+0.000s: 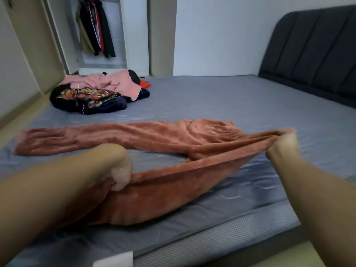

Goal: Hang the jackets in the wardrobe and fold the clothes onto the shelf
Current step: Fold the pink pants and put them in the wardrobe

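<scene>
Now both hands grip one soft rust-orange fleece garment (134,135), probably a pair of trousers, though motion blur makes that unsure. The left hand (120,170) curls tight round a bunched edge of the fleece near the front edge of the grey quilted mattress (231,97). The right hand (283,143) pinches another part of the same edge further out and to the right, so the cloth between the two grips is drawn into a taut band lifted off the mattress. Below the left grip the fleece hangs in a broad fold that reaches almost to the mattress's front edge. Beyond the band, the rest of the garment lies flat, running away to the left of both grips as one long strip.

Past the right grip a wide stretch of bare mattress runs to the dark grey padded headboard (312,47). Far beyond the left grip, a heap of pink, dark and patterned clothes (96,93) sits at the far left corner of the mattress. Behind the heap, dark jackets (98,29) hang in the open white wardrobe (133,35).
</scene>
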Demonstrator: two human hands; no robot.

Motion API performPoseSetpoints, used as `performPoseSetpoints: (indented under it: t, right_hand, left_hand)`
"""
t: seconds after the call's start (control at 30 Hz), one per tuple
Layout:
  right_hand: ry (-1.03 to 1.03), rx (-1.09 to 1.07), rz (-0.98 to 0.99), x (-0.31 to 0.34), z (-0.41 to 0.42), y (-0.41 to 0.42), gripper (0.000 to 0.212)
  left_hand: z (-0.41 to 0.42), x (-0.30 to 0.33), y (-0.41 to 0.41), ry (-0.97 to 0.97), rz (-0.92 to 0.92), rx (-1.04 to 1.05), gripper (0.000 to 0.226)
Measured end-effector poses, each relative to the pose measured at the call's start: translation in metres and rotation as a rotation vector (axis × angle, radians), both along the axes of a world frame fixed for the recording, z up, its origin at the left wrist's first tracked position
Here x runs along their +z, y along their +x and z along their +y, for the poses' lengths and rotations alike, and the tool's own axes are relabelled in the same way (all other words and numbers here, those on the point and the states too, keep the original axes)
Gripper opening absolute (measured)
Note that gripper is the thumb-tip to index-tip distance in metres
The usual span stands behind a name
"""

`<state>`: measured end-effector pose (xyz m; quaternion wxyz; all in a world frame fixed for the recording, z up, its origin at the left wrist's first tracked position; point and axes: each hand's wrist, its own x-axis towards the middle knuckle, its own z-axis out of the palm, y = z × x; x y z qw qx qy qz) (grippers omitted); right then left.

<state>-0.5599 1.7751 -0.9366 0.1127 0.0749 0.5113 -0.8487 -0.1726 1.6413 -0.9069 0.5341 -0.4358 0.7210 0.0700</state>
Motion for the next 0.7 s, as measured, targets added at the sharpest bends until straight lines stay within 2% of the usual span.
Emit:
performPoseSetpoints:
  t: [0.07, 0.13, 0.2, 0.23, 0.27, 0.33, 0.37, 0.4, 0.43, 0.47, 0.5, 0.57, 0.6, 0.67, 0.7]
  right_hand:
    - [0.104, 0.033, 0.127, 0.008, -0.033, 0.002, 0.027]
    - [0.208, 0.125, 0.214, 0.015, -0.066, 0.007, 0.021]
    - [0.327, 0.322, 0.318, 0.022, -0.097, 0.014, 0.016]
    - [0.407, 0.46, 0.379, 0.026, -0.113, 0.015, 0.026]
    - [0.441, 0.585, 0.43, 0.027, -0.129, 0.016, 0.038]
    - [0.541, 0.72, 0.572, 0.013, -0.154, 0.011, 0.041]
    - [0.689, 0.694, 0.669, -0.001, -0.16, 0.003, 0.044]
    - [0.888, 0.586, 0.758, -0.019, -0.163, -0.005, 0.047]
    - [1.091, 0.431, 0.809, -0.037, -0.16, -0.016, 0.05]
    - [1.209, 0.276, 0.795, -0.055, -0.155, -0.025, 0.054]
    - [1.225, 0.161, 0.684, -0.071, -0.146, -0.034, 0.06]
    - [1.104, 0.089, 0.363, -0.099, -0.131, -0.06, 0.071]
    - [1.004, 0.161, 0.263, -0.11, -0.126, -0.075, 0.073]
    - [0.78, 0.386, 0.158, -0.116, -0.123, -0.099, 0.068]
    - [0.64, 0.422, 0.103, -0.113, -0.124, -0.106, 0.062]
  left_hand:
    - [-0.021, 0.006, 0.011, -0.087, -0.025, -0.013, 0.042]
    - [-0.063, 0.016, 0.019, -0.273, 0.115, -0.023, 0.038]
    - [-0.113, 0.022, 0.022, -0.645, 0.313, -0.016, 0.038]
    - [-0.132, 0.022, 0.022, -0.85, 0.397, 0.031, 0.04]
    - [-0.145, 0.02, 0.02, -0.997, 0.461, 0.063, 0.041]
    - [-0.165, 0.002, 0.002, -1.167, 0.552, 0.066, 0.044]
    - [-0.17, -0.01, -0.01, -1.171, 0.616, 0.086, 0.049]
    - [-0.169, -0.024, -0.026, -1.076, 0.701, 0.126, 0.058]
    - [-0.165, -0.039, -0.044, -0.903, 0.798, 0.165, 0.069]
    - [-0.155, -0.056, -0.066, -0.71, 0.878, 0.152, 0.078]
    - [-0.142, -0.075, -0.088, -0.555, 0.95, 0.074, 0.085]
    - [-0.115, -0.107, -0.126, -0.393, 0.982, -0.183, 0.098]
    - [-0.108, -0.121, -0.136, -0.374, 0.954, -0.282, 0.103]
    - [-0.112, -0.138, -0.143, -0.464, 0.887, -0.347, 0.102]
    - [-0.12, -0.142, -0.141, -0.551, 0.876, -0.341, 0.095]
